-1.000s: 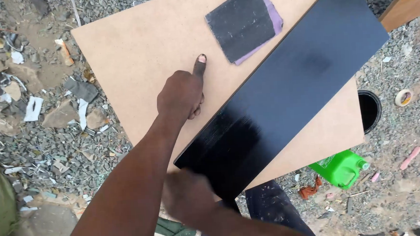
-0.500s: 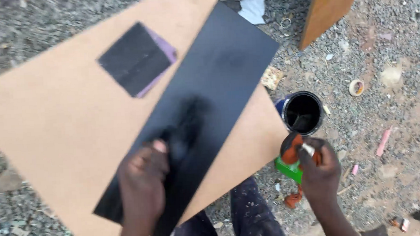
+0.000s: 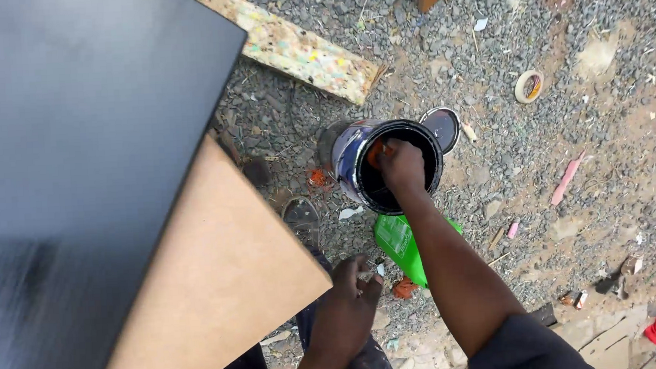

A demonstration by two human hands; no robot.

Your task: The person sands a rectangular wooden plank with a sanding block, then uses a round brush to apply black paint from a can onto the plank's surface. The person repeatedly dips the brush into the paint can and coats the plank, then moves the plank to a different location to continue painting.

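This was an outdoor workyard for woodwork and painting — bare gravel ground (image 3: 561, 60) littered with scraps, a paint-speckled offcut plank (image 3: 298, 51) and a roll of tape (image 3: 529, 86). An open paint tin (image 3: 387, 166) stood on the dirt beside a black-painted board (image 3: 80, 160) lying on a raw brown panel (image 3: 221, 287) — no floor, only grit.

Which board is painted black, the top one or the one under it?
The top flat board is glossy black; the plain brown wooden board beneath it is bare.
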